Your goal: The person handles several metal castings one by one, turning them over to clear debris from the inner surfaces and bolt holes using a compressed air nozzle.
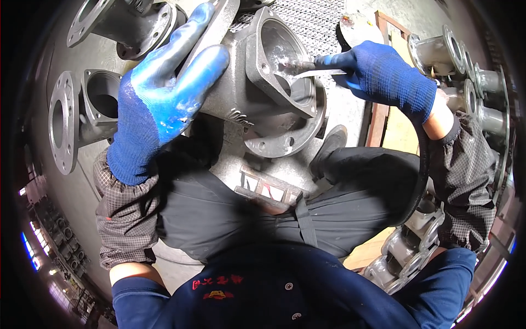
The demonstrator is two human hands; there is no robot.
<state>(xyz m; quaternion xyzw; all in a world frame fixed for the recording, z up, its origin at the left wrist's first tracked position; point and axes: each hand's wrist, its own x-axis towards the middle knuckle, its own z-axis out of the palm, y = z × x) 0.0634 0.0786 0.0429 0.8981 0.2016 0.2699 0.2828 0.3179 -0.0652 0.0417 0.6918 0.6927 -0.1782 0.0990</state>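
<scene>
A grey cast-metal valve body (235,82) lies in front of me, its squarish flanged opening facing up and to the right. My left hand (161,90), in a blue coated glove, straddles its left round flange, with the thumb on one side and the fingers on the other. Over on the right, my gloved right hand (378,74) grips a flat-bladed scraper (324,72). The blade reaches across the opening's right rim, and its tip is near pale smears on the inner wall. The scraper's handle is mostly hidden in the fist.
More flanged castings stand on the floor at the left (64,123) and far left (118,24). Smaller grey castings (438,55) line the right side, beside a wooden pallet (402,129). A round tin lid (359,30) with pale paste sits beyond my right hand.
</scene>
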